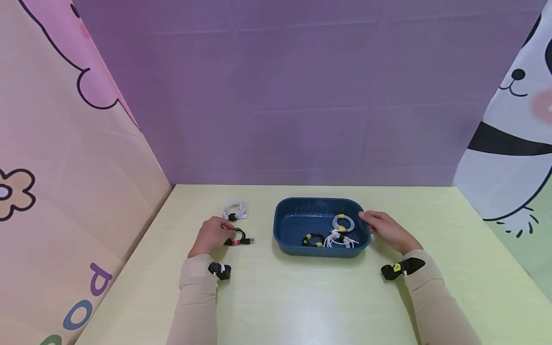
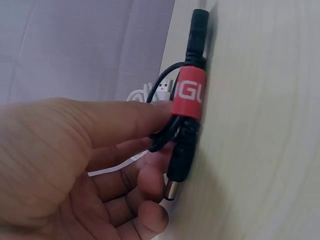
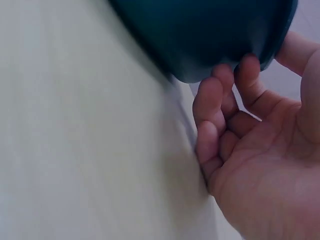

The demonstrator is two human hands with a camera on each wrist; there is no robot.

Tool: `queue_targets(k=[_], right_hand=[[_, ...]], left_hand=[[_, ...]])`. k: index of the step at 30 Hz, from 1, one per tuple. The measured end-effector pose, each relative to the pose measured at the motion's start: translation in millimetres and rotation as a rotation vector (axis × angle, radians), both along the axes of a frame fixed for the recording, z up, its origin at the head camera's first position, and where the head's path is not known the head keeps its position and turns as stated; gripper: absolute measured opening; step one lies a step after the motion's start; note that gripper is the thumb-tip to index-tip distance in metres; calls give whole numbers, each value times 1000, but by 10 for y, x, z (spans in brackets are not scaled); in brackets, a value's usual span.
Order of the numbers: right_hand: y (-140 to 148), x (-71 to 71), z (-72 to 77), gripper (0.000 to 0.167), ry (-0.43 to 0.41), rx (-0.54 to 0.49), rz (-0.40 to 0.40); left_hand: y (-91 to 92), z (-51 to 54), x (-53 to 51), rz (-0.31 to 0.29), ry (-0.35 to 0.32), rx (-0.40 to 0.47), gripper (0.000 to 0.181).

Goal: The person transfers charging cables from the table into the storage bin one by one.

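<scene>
Hand at left (image 1: 213,235): pinching, thumb and fingers together on a black cable with a red band (image 2: 189,95), down at the left of the worktop (image 1: 276,297). Just behind, a white coil with a black tie (image 1: 242,209). Rightward now, to a blue bin (image 1: 321,251): inside, a black-and-yellow loop (image 1: 319,244), a white bundle (image 1: 340,240), a white ring (image 1: 341,228). Then the right hand (image 1: 390,232), gripping the bin's right end, thumb at the rim.

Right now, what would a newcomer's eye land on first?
Probably the dark blue bin, mid-frame on the pale table, with coiled cables inside and the right hand gripping its right end. Next, left of the bin, the black cable with a red band that the left hand pinches. Behind the table, the purple backdrop.
</scene>
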State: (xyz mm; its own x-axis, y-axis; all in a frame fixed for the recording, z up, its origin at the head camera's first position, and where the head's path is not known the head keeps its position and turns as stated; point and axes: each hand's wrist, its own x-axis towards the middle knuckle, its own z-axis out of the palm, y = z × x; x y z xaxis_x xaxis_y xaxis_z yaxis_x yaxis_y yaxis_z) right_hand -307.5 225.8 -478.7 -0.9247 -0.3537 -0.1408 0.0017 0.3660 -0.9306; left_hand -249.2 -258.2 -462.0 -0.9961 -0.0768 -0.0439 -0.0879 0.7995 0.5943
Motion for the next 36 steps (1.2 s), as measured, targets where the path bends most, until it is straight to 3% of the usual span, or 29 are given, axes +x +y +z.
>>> queue_targets(k=[7, 16, 23, 36], right_hand=[[-8, 7, -58, 42, -22, -75, 9], [-9, 7, -94, 36, 12, -88, -15], [-9, -15, -96, 38, 29, -127, 12], [30, 12, 12, 47, 113, 127, -10]], left_hand=[[17, -5, 3, 28, -7, -1, 17], [52, 20, 10, 27, 0, -14, 18], [81, 52, 3, 25, 1, -10, 19], [107, 67, -11, -19, 13, -45, 22]])
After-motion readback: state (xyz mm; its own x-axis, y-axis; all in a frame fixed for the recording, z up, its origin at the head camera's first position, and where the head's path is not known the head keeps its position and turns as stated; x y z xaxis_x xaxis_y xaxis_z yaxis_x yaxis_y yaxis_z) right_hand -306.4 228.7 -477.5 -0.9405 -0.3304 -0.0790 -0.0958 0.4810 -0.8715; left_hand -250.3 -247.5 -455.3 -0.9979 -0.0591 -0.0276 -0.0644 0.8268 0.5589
